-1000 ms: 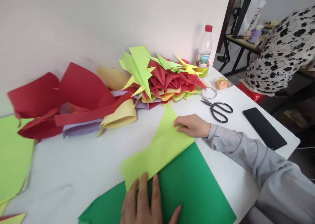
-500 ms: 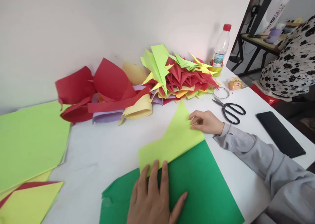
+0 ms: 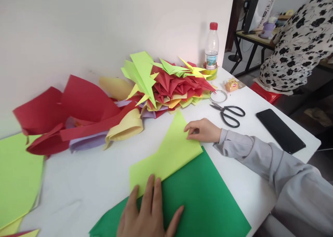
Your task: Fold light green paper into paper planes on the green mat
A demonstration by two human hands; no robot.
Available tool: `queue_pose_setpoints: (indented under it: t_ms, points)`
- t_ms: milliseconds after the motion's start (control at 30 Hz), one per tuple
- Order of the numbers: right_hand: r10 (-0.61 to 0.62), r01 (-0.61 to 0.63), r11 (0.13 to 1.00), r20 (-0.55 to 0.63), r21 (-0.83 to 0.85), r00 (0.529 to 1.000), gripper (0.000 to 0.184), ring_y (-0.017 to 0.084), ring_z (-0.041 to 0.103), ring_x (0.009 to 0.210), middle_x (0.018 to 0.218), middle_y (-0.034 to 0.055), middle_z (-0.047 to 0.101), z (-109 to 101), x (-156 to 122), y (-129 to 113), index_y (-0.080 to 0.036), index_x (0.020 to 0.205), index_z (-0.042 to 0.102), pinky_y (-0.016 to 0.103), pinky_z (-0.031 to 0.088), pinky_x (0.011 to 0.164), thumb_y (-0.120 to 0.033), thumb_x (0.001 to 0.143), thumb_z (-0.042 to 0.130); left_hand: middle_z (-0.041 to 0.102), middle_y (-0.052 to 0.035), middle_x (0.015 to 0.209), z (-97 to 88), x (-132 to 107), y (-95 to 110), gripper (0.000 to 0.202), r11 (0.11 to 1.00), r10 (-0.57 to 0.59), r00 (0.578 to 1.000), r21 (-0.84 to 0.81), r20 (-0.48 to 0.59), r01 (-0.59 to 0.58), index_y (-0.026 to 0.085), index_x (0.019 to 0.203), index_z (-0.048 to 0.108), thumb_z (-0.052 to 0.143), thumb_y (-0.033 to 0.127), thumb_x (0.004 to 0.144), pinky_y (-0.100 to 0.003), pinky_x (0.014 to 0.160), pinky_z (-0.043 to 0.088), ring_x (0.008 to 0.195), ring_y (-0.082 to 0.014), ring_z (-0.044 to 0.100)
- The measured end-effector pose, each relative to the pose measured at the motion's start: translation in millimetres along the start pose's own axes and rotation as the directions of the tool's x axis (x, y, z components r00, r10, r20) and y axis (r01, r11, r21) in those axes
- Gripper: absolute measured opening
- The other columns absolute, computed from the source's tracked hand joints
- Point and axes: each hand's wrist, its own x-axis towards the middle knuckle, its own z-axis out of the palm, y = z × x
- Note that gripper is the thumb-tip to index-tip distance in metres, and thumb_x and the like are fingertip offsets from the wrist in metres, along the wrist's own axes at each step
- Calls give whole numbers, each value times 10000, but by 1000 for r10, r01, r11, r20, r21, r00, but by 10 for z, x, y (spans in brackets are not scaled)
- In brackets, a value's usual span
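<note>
A light green sheet of paper [image 3: 170,153], partly folded to a point, lies on a dark green sheet [image 3: 205,199] on the white table [image 3: 85,181]. My left hand [image 3: 147,214] lies flat with fingers stretched out, pressing the near edge of the light green sheet. My right hand [image 3: 204,130], in a grey sleeve, rests at the sheet's right edge with its fingers curled down onto the fold.
A heap of folded paper shapes [image 3: 169,82] and curled red, yellow and purple sheets [image 3: 78,115] lines the wall. Black scissors [image 3: 229,112], a tape ring [image 3: 218,96], a bottle [image 3: 211,51] and a phone [image 3: 280,130] sit right. Green sheets [image 3: 17,178] lie left. A person in a floral top [image 3: 296,46] is behind.
Both hands keep their places on the light green sheet. The view swung left and back, and my left hand slid slightly toward me.
</note>
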Motion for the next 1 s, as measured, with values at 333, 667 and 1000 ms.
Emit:
queue_pose_setpoints:
  t_ms: [333,667,1000]
  points:
    - [-4,6,999,64,-33,998,188,126,683,687,728,-26,732,70,-137,-153,-183,928,666,221,483,685,-179,754,737,471,-87,1457,-121,549,-68,663,927,372,926,-18,-63,-374,185,1510,178,329,498,945,-476,1086,277,1352,-311,374]
    - [-222,234,967,113,-105,968,231,182,671,969,1034,84,728,-61,-95,36,-145,981,645,311,482,904,-39,776,634,436,-64,1484,-35,743,27,646,925,375,926,-42,-50,-377,190,1463,329,435,500,907,-461,1070,281,1369,-333,339]
    - [-140,142,990,83,-20,987,198,153,685,912,956,43,749,-31,-74,66,-163,929,671,293,492,893,-23,812,594,381,-77,1517,-44,707,42,691,948,310,951,-70,6,-309,213,1496,246,449,480,892,-536,1034,337,1378,-394,290]
